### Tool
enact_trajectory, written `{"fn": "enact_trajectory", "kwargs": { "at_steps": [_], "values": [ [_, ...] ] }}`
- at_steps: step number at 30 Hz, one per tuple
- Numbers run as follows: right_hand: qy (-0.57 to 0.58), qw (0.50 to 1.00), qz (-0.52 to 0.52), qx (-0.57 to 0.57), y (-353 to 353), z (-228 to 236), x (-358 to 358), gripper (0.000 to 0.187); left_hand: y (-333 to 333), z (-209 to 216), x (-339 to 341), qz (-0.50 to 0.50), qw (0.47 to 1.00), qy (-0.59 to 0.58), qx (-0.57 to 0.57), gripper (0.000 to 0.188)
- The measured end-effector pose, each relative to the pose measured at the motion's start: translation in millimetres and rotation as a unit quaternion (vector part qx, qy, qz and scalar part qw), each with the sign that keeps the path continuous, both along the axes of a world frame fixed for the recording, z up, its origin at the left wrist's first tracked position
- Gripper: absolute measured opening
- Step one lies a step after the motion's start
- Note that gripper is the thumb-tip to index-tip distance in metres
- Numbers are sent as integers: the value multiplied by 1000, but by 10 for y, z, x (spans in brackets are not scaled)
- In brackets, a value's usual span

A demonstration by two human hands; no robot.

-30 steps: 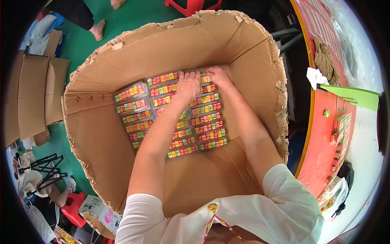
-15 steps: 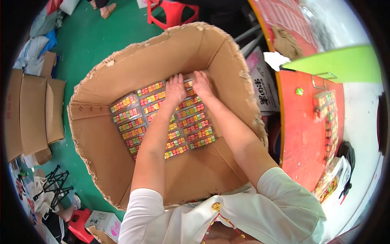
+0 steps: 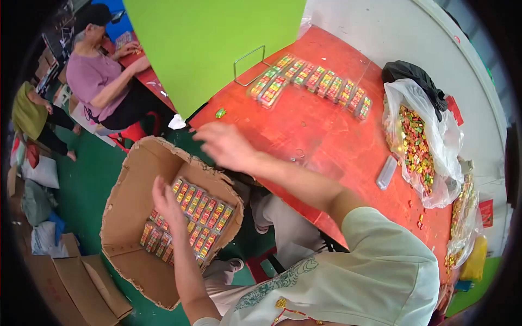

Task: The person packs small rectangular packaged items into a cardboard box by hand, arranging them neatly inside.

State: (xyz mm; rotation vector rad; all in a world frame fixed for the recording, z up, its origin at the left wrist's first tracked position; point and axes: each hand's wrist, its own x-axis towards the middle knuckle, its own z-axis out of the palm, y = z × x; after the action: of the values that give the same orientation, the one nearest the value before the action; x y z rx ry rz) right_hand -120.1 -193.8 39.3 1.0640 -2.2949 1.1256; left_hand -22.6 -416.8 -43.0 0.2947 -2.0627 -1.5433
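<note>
My left hand point(image 3: 167, 204) hovers over the large open cardboard box point(image 3: 126, 217), fingers stretched out and holding nothing. Inside the box, rows of packed plastic trays point(image 3: 207, 209) show small red, yellow and green wrapped pieces. My right hand point(image 3: 225, 148), slightly blurred, is over the near-left edge of the red table point(image 3: 331, 144), its fingers apart with nothing in them. Farther back on the table, similar filled trays point(image 3: 326, 84) form a row, with a pair of them point(image 3: 269, 89) at its left end.
A green panel point(image 3: 212, 49) with a wire handle stands on the table. On the right are a clear bag of loose wrapped pieces point(image 3: 417, 146) and a narrow plastic tray point(image 3: 386, 173). Another person point(image 3: 98, 76) sits far left; flattened cartons point(image 3: 76, 288) lie lower left.
My view has turned right toward the table. My hands have come off the trays in the box; the right one has moved out over the table edge.
</note>
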Motion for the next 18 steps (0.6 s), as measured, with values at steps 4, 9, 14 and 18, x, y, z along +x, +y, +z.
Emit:
{"fn": "enact_trajectory", "kwargs": {
  "at_steps": [4,9,14,18],
  "values": [
    [55,981,-186,-27,1110,-120,-360,28,1112,437,-231,-171,983,-31,53,37],
    [-100,948,-286,-95,1778,-329,-735,28,1957,504,-1057,-319,872,-196,316,57],
    [-83,952,-291,-55,1997,-450,-1054,30,2433,401,-1567,-302,841,-252,370,55],
    [-43,956,-281,-68,2047,-476,-1221,31,2515,296,-1699,-354,813,-264,379,42]
  ]
}}
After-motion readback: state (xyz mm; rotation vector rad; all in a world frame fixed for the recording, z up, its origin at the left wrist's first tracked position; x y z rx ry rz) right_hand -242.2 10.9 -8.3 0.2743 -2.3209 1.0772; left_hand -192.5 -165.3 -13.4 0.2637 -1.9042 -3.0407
